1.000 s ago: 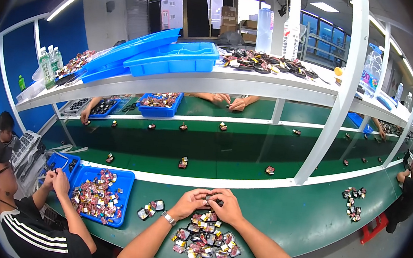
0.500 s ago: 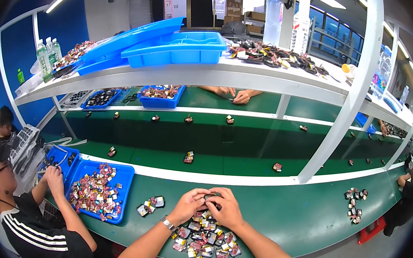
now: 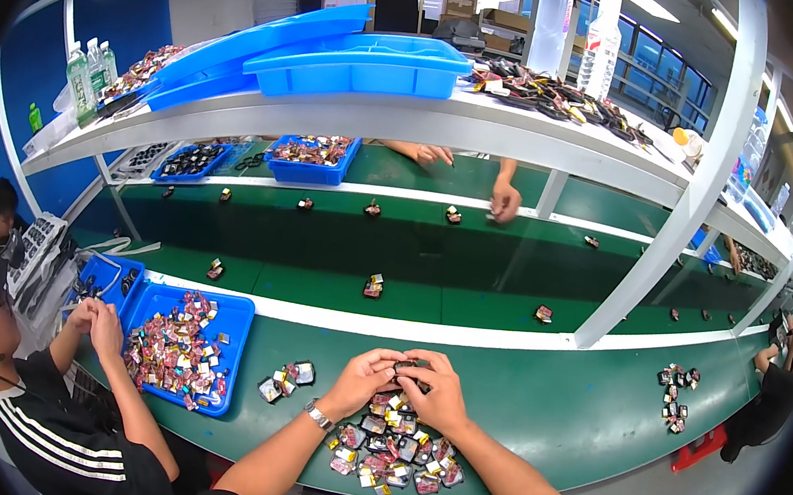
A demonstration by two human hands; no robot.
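In front of me, my left hand and my right hand meet over the green bench. Their fingers are closed around a small dark electronic part, mostly hidden by the fingertips and thumbs. Directly below them lies a pile of small electronic modules, black casings with reddish, silver, white and yellow pieces. To the left of my left hand, a few similar modules sit apart from the pile.
On the left, a blue tray full of loose parts stands beside a co-worker. Spaced modules lie on the green conveyor beyond a white rail. Another person's hand reaches in opposite. More modules lie right; a white shelf crosses above.
My hands stay closed together on the dark part, with little movement. Across the conveyor, the other person's hands have separated, and one has come down to the right, toward the belt.
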